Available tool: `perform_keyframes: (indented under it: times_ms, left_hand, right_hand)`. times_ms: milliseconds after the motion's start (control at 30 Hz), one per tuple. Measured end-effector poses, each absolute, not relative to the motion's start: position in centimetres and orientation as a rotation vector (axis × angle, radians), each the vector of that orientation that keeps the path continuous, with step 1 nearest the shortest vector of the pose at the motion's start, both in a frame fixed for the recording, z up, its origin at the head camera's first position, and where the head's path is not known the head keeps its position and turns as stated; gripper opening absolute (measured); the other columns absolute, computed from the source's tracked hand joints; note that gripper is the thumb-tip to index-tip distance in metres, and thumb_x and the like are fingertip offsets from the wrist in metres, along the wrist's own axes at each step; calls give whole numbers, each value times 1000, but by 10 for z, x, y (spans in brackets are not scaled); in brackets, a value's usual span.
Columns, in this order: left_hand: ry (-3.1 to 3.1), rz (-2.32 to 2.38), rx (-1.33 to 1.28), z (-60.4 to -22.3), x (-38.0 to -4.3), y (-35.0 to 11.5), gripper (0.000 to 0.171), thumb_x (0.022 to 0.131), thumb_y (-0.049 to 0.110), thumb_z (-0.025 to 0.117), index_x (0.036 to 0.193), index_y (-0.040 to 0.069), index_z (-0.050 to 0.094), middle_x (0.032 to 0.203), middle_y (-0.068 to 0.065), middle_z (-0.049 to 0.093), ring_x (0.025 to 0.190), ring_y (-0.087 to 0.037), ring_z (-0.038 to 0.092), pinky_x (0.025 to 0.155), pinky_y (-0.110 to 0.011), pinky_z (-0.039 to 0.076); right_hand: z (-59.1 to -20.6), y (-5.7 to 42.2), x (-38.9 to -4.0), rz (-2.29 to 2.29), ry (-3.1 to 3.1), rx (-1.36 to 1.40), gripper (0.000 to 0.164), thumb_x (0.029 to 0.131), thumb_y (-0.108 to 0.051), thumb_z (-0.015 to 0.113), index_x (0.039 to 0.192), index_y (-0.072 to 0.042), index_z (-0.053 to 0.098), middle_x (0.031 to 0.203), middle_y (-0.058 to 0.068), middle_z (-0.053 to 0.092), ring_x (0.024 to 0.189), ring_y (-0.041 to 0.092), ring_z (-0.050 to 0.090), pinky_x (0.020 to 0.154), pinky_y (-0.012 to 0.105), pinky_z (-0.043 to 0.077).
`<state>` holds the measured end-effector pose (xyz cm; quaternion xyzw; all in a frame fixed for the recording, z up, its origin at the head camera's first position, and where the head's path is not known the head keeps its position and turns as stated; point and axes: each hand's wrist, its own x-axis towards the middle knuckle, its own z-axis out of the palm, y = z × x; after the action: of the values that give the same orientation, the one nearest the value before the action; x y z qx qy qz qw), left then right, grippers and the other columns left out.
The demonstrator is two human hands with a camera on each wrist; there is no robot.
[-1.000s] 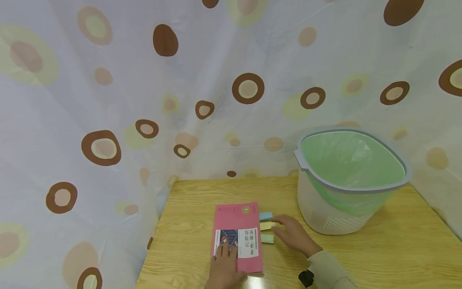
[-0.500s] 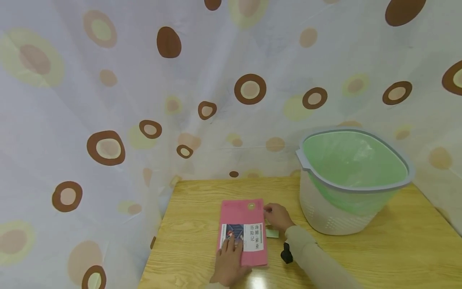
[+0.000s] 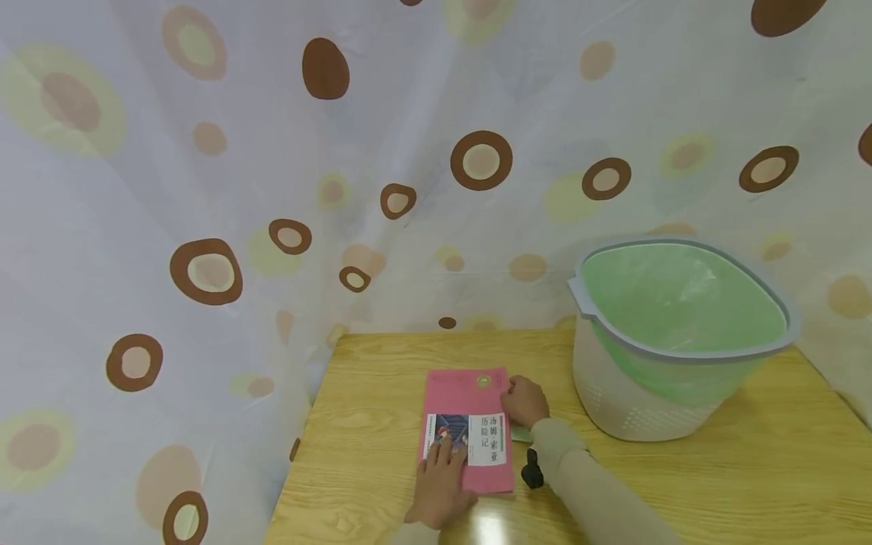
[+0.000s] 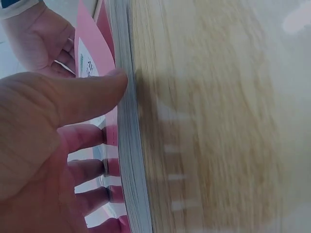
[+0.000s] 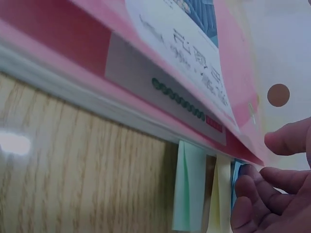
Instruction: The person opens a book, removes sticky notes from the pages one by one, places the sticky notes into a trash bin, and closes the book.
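Note:
A pink book point(image 3: 463, 390) with a white and dark-blue cover band lies on the wooden table. My left hand point(image 3: 441, 484) rests on its lower left cover, fingers spread. In the left wrist view its thumb point(image 4: 97, 94) lies against the page edges. My right hand point(image 3: 526, 401) is at the book's upper right edge. In the right wrist view its bent fingers touch a blue tab point(image 5: 236, 179), with the thumb held apart from them near the slightly raised cover. A yellow tab point(image 5: 221, 189) and a green tab point(image 5: 192, 189) stick out alongside.
A white basket point(image 3: 609, 386) with a grey rim and a green liner stands to the right on the table point(image 3: 381, 363). A dotted curtain point(image 3: 422, 91) hangs behind and along the left side. A small black object point(image 3: 532, 469) is at my right wrist.
My right hand has moved up to the book's upper right edge, covering the blue and yellow tabs in the head view. The book sits slightly farther from me. My left hand stays on the cover.

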<state>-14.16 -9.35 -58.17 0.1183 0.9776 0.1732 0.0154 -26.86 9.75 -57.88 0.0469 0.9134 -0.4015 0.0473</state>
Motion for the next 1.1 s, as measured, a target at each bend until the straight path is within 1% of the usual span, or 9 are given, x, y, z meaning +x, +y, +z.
perform_keyframes:
  times_ms: [100, 333, 533, 600, 667, 767, 867, 1000, 1100]
  left_hand:
    - [3033, 549, 367, -584, -144, -91, 71, 68, 27, 80, 133, 8, 58, 148, -21, 48, 135, -42, 45, 104, -63, 43]
    - [3005, 597, 392, -591, -143, -93, 73, 72, 32, 77, 137, 10, 53, 152, -21, 44, 138, -45, 42, 108, -66, 39]
    - [2920, 735, 381, -585, -142, -96, 81, 75, 45, 76, 141, 7, 48, 155, -23, 38, 142, -48, 35, 112, -70, 32]
    - [2921, 809, 373, -583, -144, -97, 72, 80, 49, 72, 134, 5, 54, 152, -24, 42, 139, -48, 38, 108, -71, 35]
    - [2944, 899, 368, -580, -147, -96, 61, 85, 49, 66, 124, 2, 61, 143, -27, 50, 133, -48, 46, 104, -69, 41]
    - [2988, 1029, 319, -573, -154, -93, 46, 92, 49, 57, 94, 4, 68, 106, -17, 69, 97, -29, 64, 81, -44, 55]
    - [2956, 1126, 200, -560, -159, -89, 47, 96, 53, 51, 79, 11, 65, 79, -1, 64, 70, -10, 55, 62, -25, 46]
    - [2893, 1212, 50, -542, -160, -81, 48, 93, 58, 55, 84, 12, 65, 74, 4, 62, 63, -5, 53, 56, -24, 40]
    - [2916, 1217, -31, -533, -159, -76, 36, 90, 45, 63, 88, 9, 65, 71, 1, 62, 57, -9, 56, 50, -27, 39]
  right_hand:
    - [-578, 101, -270, -1235, 2749, 161, 48, 89, -14, 51, 131, 10, 56, 124, 28, 65, 108, 38, 64, 93, 54, 54]
    - [-583, 109, -275, -1492, 2505, 259, 48, 88, -12, 55, 132, 10, 57, 133, 29, 60, 119, 40, 59, 99, 50, 53]
    - [-574, 106, -270, -1594, 2428, 278, 38, 91, -13, 55, 122, 6, 64, 112, 23, 69, 94, 26, 65, 77, 34, 57]
    - [-569, 102, -269, -1629, 2389, 255, 34, 94, -16, 55, 120, 4, 66, 103, 19, 70, 84, 21, 65, 71, 32, 56]
    - [-563, 99, -267, -1664, 2343, 223, 32, 97, -18, 54, 118, 3, 66, 97, 16, 70, 77, 18, 64, 68, 32, 57]
    - [-552, 90, -264, -1689, 2282, 161, 33, 100, -22, 53, 119, 1, 66, 99, 15, 70, 74, 16, 64, 70, 34, 58]
    - [-541, 79, -260, -1714, 2244, 127, 34, 101, -26, 52, 120, -1, 65, 106, 15, 69, 79, 16, 65, 76, 37, 59]
    - [-530, 64, -252, -1774, 2179, 114, 34, 102, -28, 52, 119, -2, 63, 111, 15, 67, 89, 19, 67, 84, 39, 59]
    - [-525, 54, -247, -1810, 2132, 78, 31, 102, -27, 52, 117, -1, 62, 113, 16, 66, 94, 22, 68, 89, 39, 59]
